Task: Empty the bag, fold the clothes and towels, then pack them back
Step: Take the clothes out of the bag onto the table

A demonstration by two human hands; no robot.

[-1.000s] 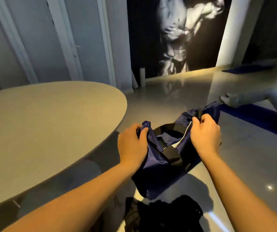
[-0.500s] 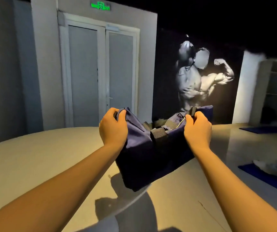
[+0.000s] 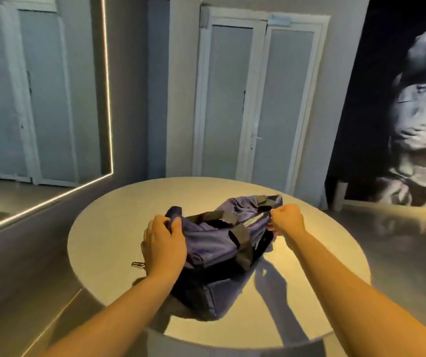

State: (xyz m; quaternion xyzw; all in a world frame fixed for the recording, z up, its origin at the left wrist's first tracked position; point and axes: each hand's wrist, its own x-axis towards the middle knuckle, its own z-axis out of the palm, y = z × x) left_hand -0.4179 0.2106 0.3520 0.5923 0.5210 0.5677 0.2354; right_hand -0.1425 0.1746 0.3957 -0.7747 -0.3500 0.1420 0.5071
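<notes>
Navy bag (image 3: 214, 243) on round worktop (image 3: 108, 228). Left hand (image 3: 164, 247): arm extended, fingers clenched around bag's near end. Right hand (image 3: 288, 219): arm extended, fingers pinching bag's far end.

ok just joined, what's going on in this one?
A person has a navy duffel bag lying on a round table. The left hand grips the bag's near end. The right hand pinches the fabric along its top, by the zip line. Nothing from inside shows on the table, so emptying looks not yet begun.
</notes>
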